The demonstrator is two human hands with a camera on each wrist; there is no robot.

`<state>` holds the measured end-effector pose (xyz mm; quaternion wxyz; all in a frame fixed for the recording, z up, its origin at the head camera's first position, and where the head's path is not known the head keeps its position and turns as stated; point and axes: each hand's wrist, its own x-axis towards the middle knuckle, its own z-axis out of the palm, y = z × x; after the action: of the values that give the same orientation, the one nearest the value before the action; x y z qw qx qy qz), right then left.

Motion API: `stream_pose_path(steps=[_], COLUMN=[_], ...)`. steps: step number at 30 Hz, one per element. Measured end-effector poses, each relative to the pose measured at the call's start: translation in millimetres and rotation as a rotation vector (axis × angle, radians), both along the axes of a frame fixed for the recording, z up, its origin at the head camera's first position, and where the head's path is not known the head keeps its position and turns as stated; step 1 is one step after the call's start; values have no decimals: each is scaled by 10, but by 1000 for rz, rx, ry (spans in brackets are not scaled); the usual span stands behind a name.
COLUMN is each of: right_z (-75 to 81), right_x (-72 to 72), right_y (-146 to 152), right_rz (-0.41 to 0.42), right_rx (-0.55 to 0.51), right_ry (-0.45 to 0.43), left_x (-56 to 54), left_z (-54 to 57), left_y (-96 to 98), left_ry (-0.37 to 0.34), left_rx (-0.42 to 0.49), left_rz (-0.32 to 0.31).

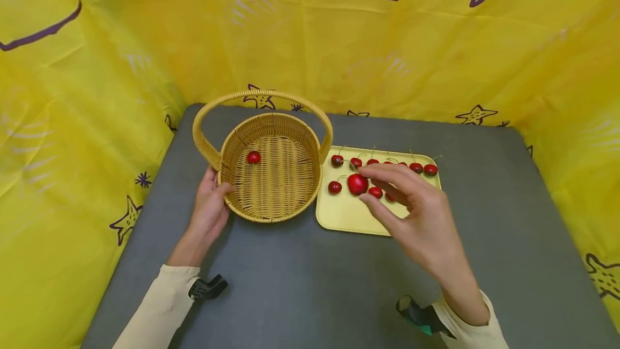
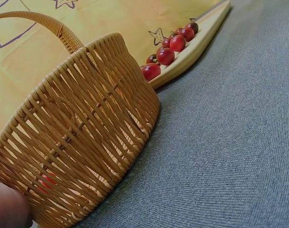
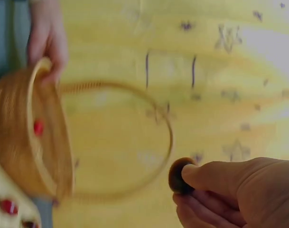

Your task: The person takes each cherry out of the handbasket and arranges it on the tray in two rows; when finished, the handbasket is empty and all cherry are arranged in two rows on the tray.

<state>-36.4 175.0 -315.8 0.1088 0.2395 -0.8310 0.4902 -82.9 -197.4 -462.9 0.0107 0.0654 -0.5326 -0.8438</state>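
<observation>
A round woven basket (image 1: 270,124) with a tall hoop handle stands on the grey table. My left hand (image 1: 208,206) grips its left rim, the thumb over the edge. One red cherry (image 1: 253,157) lies inside on the basket's floor, and it shows through the weave in the left wrist view. Between thumb and fingertips my right hand (image 1: 431,222) pinches another cherry (image 1: 357,184), held up over the yellow tray (image 1: 346,215). In the right wrist view this pinched cherry (image 3: 178,176) looks dark, in front of the basket's handle.
Several cherries with stems (image 1: 335,187) sit in rows on the tray, some hidden behind my right hand. The tray's left edge is close beside the basket. Yellow patterned cloth (image 1: 411,69) hangs behind the table (image 1: 300,284) and along both sides.
</observation>
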Motion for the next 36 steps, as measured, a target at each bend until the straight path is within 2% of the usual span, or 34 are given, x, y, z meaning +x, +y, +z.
stream_pose_path(steps=[4,9,14,20,24,31,36], right_z=[-182,-480,-757,-1069,-1218,-1353,-1427], right_x=[36,1,-58,-165,-241,-309,-367], right_y=[418,812,1027,1169,1207,1219,1232], right_rz=[-148,-348,-444,-463,-454,-462,-456], right_rx=[-21,36,80,138,165,234,270], right_ry=[-19,-91,-150,-169,-174,-225,-209], left_x=[10,16,20,10,14,17,16], left_z=[-2,-6,-10,-15,-20,-15,-13], left_y=[-14,-32,-33,-19,-21,-19,-20], left_ry=[-5,-7,0,10,13,6,1], left_rx=[-5,-10,-8,-1,4,14,16], left_rz=[-9,7,-4,-14,-15,-17,-14])
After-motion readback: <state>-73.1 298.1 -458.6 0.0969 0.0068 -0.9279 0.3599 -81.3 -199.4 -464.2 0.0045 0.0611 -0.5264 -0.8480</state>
